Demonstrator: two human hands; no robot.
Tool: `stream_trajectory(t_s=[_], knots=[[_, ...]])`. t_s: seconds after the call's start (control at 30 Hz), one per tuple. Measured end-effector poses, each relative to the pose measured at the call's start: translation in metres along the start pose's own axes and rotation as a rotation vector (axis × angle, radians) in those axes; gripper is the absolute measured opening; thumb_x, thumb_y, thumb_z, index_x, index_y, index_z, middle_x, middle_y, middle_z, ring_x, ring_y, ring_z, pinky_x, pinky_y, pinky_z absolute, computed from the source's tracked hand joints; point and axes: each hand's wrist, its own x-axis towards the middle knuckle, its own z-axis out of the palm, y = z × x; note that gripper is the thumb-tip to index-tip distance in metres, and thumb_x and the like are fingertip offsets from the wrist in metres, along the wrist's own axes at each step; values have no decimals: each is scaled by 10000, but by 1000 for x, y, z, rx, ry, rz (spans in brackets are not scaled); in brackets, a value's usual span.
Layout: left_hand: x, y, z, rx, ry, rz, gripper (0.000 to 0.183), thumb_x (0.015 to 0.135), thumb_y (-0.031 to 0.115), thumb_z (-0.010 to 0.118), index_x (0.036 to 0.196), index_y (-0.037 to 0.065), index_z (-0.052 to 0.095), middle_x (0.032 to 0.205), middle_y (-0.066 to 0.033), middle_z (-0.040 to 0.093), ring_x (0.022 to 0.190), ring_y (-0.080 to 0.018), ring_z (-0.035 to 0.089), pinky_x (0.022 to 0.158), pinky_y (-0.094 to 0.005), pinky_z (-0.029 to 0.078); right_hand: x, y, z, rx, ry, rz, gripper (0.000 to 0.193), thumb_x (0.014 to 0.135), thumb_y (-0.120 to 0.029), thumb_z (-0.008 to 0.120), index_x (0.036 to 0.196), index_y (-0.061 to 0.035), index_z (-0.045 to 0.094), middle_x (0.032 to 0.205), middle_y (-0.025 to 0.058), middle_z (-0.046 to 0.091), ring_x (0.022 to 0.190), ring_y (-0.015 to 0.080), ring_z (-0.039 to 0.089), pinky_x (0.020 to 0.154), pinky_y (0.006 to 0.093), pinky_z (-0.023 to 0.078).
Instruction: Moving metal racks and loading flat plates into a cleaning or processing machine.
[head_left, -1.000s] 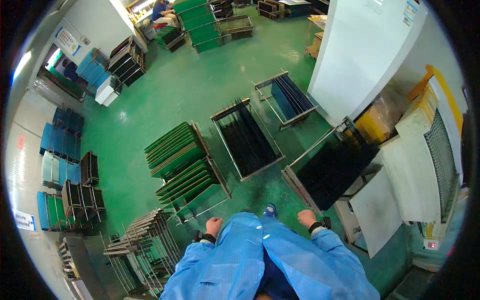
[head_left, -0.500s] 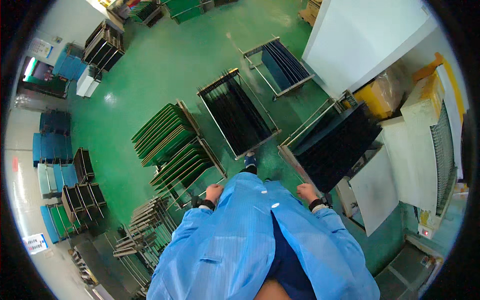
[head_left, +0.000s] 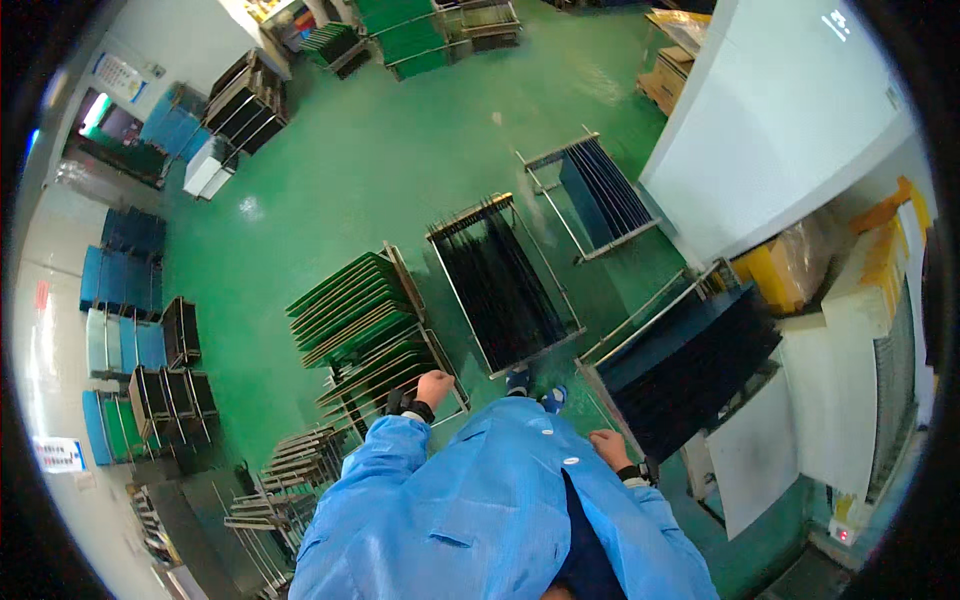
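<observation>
My left hand (head_left: 433, 388) is curled closed in front of me, beside a wheeled rack of green panels (head_left: 365, 310); I see nothing in its fingers. Lower and closer to my body is my right hand (head_left: 608, 448), also loosely closed and holding nothing visible. It is nearest to a rack of dark panels (head_left: 690, 370) on the right. Both wrists wear dark bands, and blue sleeves cover my arms. Straight ahead of my feet (head_left: 535, 390) stands another rack with black panels (head_left: 505, 290).
Farther ahead is a rack of dark blue panels (head_left: 600, 195) near a white partition (head_left: 780, 120). Empty metal racks (head_left: 290, 480) stand at lower left. Blue panels in racks (head_left: 125, 275) line the left wall. A pale board (head_left: 745, 450) leans on the right. The floor (head_left: 300, 180) is green.
The racks sit lower and farther right in the view. My left hand has come forward relative to my body, while my right hand has drawn back. Both feet now show.
</observation>
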Motion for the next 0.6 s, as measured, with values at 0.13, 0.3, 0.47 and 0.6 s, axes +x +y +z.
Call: stream_trajectory(t_s=[0.13, 0.3, 0.47, 0.6], knots=[[-41, 13, 21, 19, -80, -49, 290, 750, 283, 670, 847, 11, 702, 803, -148, 686, 772, -264, 658, 707, -373, 507, 5, 34, -9, 238, 0, 68, 220, 778, -121, 631, 904, 54, 673, 771, 80, 675, 654, 155, 628, 611, 300, 506], [-80, 22, 26, 146, -110, -70, 322, 737, 307, 666, 867, 14, 701, 801, -147, 684, 777, -267, 654, 706, -375, 501, -3, 88, -31, -178, 81, -44, 154, 760, -107, 578, 690, -20, 684, 599, 92, 628, 533, 180, 605, 482, 319, 465], [-80, 10, 34, 185, -135, -178, 330, 728, 320, 662, 847, 14, 694, 829, -156, 684, 788, -277, 654, 714, -375, 503, -18, 105, -41, 190, 35, 347, 166, 756, -166, 660, 756, -8, 711, 675, 118, 661, 544, 165, 589, 488, 330, 448], [-69, 5, 47, 232, -180, -158, 302, 732, 308, 643, 821, 25, 697, 791, -146, 686, 771, -301, 654, 721, -400, 502, 1, 154, -41, -271, 4, -235, 148, 780, -126, 617, 664, -38, 643, 601, 68, 598, 503, 169, 559, 444, 327, 422]])
